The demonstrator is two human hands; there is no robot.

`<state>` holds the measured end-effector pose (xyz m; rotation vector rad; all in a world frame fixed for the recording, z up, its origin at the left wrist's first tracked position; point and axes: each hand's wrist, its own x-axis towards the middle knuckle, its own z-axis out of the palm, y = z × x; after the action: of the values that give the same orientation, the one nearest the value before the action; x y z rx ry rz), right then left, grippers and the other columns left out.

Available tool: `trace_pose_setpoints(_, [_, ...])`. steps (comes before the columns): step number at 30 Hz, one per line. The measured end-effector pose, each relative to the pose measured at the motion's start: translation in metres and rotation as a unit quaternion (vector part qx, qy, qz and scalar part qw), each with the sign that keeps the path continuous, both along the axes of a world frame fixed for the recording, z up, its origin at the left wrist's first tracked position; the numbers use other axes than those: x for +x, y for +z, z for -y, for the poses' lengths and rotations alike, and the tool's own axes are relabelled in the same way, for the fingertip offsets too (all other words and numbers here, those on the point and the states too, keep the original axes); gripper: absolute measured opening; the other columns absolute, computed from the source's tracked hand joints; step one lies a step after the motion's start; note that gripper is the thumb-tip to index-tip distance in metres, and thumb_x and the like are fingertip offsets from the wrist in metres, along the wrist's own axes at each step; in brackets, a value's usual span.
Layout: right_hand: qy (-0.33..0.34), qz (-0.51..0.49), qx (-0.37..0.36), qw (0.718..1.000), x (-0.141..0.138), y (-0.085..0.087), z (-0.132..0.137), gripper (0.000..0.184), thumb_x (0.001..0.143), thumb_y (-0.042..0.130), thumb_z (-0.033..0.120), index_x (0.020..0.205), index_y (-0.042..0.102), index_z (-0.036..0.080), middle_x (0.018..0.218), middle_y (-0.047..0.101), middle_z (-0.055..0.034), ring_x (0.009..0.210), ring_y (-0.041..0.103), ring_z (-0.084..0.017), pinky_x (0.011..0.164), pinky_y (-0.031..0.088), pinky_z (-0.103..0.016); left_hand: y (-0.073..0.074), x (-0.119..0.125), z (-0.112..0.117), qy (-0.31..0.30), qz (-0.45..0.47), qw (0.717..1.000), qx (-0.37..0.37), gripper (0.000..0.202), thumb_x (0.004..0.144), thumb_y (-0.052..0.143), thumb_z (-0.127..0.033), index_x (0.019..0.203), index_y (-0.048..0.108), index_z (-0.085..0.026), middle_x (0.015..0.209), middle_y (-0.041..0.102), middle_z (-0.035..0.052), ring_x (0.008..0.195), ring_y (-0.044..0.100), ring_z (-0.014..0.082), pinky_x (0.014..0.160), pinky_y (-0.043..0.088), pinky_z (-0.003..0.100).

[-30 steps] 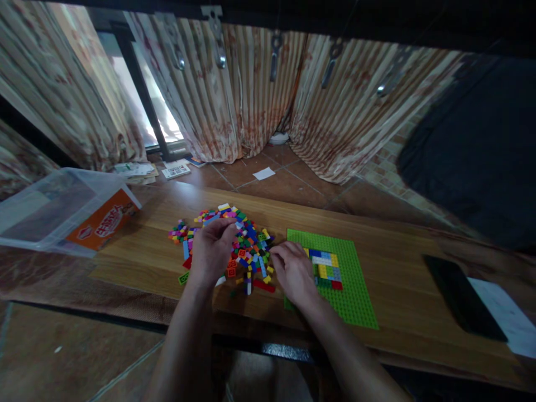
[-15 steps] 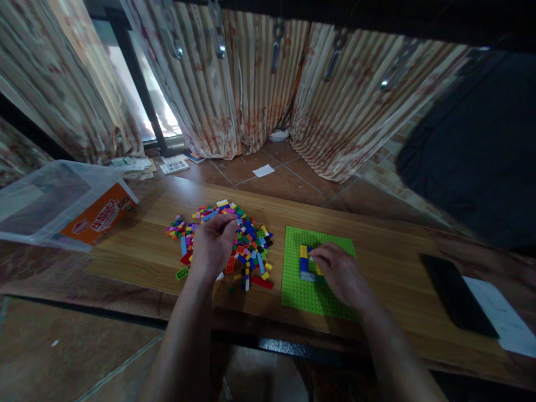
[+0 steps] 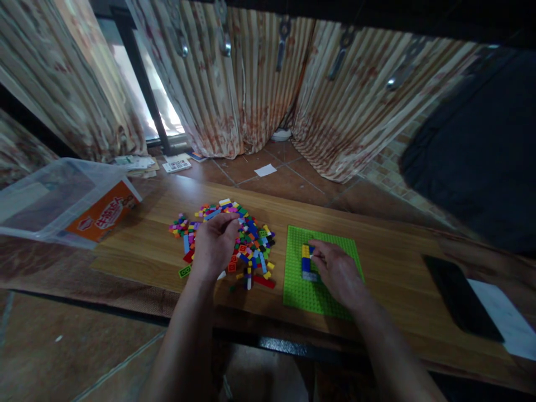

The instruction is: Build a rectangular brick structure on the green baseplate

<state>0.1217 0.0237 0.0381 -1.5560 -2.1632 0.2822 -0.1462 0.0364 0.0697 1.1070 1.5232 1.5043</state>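
Observation:
Above a heap of loose toy building bricks (image 3: 251,229) hovers my left hand (image 3: 215,245), its thumb and forefinger pinched together. Something small and pale may be at those fingertips, but I cannot make it out. On a green studded baseplate (image 3: 297,296) sits a low build of yellow, blue and grey bricks (image 3: 306,268). My right hand (image 3: 337,271) is over this build from the right, thumb and forefinger closed around its far part. The hand hides the right side of the build and whatever the fingers grip.
A clear plastic box (image 3: 50,195) with an orange label stands at the left of the wooden table (image 3: 389,279). To the right lie a dark flat object (image 3: 454,296) and a white sheet (image 3: 505,318). Curtains (image 3: 259,84) hang behind.
The forefinger of my right hand has stretched toward the far edge of the build. My left hand keeps its pinch over the heap. The whole view has shifted slightly.

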Motion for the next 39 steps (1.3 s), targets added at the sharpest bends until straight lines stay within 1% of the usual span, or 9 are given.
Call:
trace_pose_setpoints(11, [-0.001,0.043,0.020,0.999,0.000,0.003,0.002,0.034,0.087,0.046,0.019,0.116,0.062,0.014,0.093,0.069,-0.0099,0.089,0.063,-0.024,0.083,0.050,-0.039,-0.003,-0.001,-0.001,-0.002,-0.013,1.000,0.001,0.020,0.071,0.065,-0.025,0.086,0.073,-0.015,0.067,0.067,-0.0001,0.059,0.057,0.0119,0.055,0.045,0.021])
trace_pose_setpoints(15, [0.012,0.073,0.026,0.997,-0.005,0.003,0.001,0.038,0.085,0.043,0.014,0.119,0.061,0.013,0.097,0.069,-0.0114,0.092,0.063,-0.025,0.085,0.050,-0.040,-0.001,0.000,-0.001,0.004,-0.051,0.999,0.004,0.019,0.072,0.063,-0.023,0.086,0.074,-0.015,0.067,0.068,-0.0001,0.059,0.058,0.0119,0.056,0.045,0.021])
trace_pose_setpoints(19, [0.009,0.055,0.025,0.998,-0.010,0.000,0.000,0.040,0.083,0.041,0.011,0.118,0.062,0.013,0.099,0.069,-0.0126,0.092,0.064,-0.024,0.084,0.051,-0.040,0.000,0.000,-0.001,0.009,-0.080,0.997,-0.007,0.021,0.073,0.062,-0.023,0.088,0.074,-0.015,0.067,0.069,0.0000,0.059,0.058,0.0121,0.054,0.044,0.020])
trace_pose_setpoints(22, [-0.006,0.009,0.008,1.000,-0.009,-0.001,0.000,0.037,0.083,0.044,0.015,0.115,0.063,0.014,0.094,0.070,-0.0106,0.087,0.065,-0.023,0.083,0.052,-0.040,-0.004,-0.001,-0.001,0.004,-0.081,0.997,0.003,0.021,0.074,0.064,-0.025,0.088,0.074,-0.015,0.069,0.069,0.0004,0.060,0.059,0.0125,0.055,0.046,0.021])
trace_pose_setpoints(25, [-0.034,-0.069,-0.016,0.997,-0.001,-0.001,-0.001,0.035,0.082,0.048,0.020,0.114,0.063,0.017,0.091,0.070,-0.0075,0.083,0.066,-0.021,0.081,0.053,-0.039,-0.005,-0.002,-0.001,0.003,-0.080,0.997,0.012,0.021,0.074,0.063,-0.025,0.089,0.074,-0.015,0.071,0.070,0.0007,0.063,0.061,0.0134,0.058,0.047,0.022])
trace_pose_setpoints(28, [-0.083,-0.112,-0.002,0.990,0.007,0.001,-0.002,0.032,0.083,0.048,0.024,0.110,0.064,0.018,0.095,0.070,-0.0078,0.085,0.066,-0.021,0.083,0.052,-0.039,-0.002,-0.001,0.000,0.011,-0.098,0.995,0.007,0.020,0.074,0.062,-0.023,0.088,0.075,-0.016,0.071,0.071,0.0004,0.064,0.062,0.0136,0.059,0.048,0.022])
trace_pose_setpoints(31, [-0.123,-0.113,0.008,0.986,0.011,0.001,-0.004,0.032,0.083,0.050,0.029,0.107,0.065,0.016,0.096,0.069,-0.0102,0.086,0.065,-0.022,0.083,0.051,-0.040,0.002,0.000,0.001,0.017,-0.116,0.993,-0.003,0.019,0.074,0.062,-0.022,0.088,0.075,-0.015,0.072,0.071,0.0003,0.064,0.062,0.0134,0.059,0.048,0.021])
trace_pose_setpoints(36, [-0.129,-0.055,-0.002,0.990,0.007,-0.008,-0.008,0.034,0.081,0.055,0.037,0.106,0.067,0.017,0.105,0.068,-0.0120,0.100,0.061,-0.026,0.091,0.046,-0.045,0.002,0.002,0.000,0.020,-0.126,0.992,-0.001,0.019,0.074,0.063,-0.020,0.088,0.075,-0.015,0.074,0.072,0.0005,0.066,0.063,0.0138,0.061,0.048,0.021])
trace_pose_setpoints(39, [-0.139,-0.028,-0.002,0.990,0.005,-0.014,-0.010,0.032,0.080,0.058,0.037,0.104,0.068,0.018,0.106,0.067,-0.0116,0.100,0.059,-0.027,0.092,0.045,-0.047,0.002,0.002,0.000,0.021,-0.121,0.992,-0.001,0.018,0.074,0.063,-0.019,0.087,0.075,-0.015,0.073,0.072,0.0004,0.065,0.063,0.0138,0.060,0.048,0.021])
